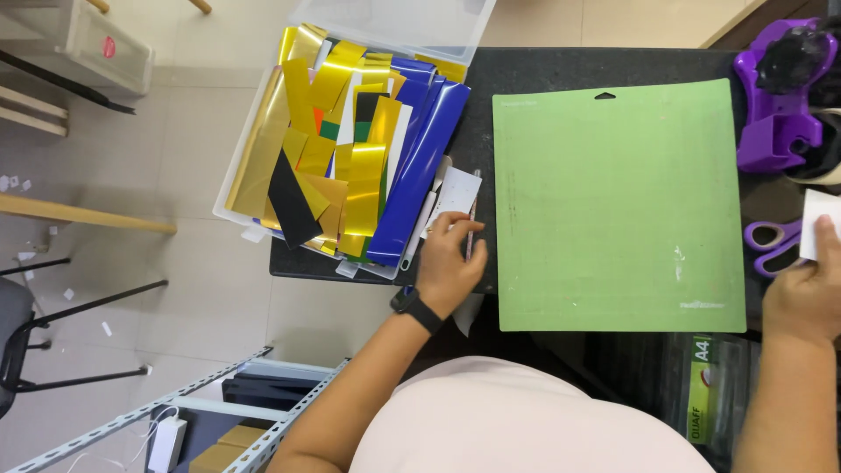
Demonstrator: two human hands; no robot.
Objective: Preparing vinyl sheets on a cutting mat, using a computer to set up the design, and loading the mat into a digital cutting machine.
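The left hand [448, 267] rests on the dark table [526, 66], fingers curled on a thin pen [471, 229] beside a small white card [455, 194]. The right hand [806, 293] grips a white paper [819, 223] at the right frame edge, just above purple scissors [769, 241]. The green cutting mat [618, 206] lies flat between both hands, surface bare. A clear box of coloured sheets [350, 149] overhangs the table's left edge
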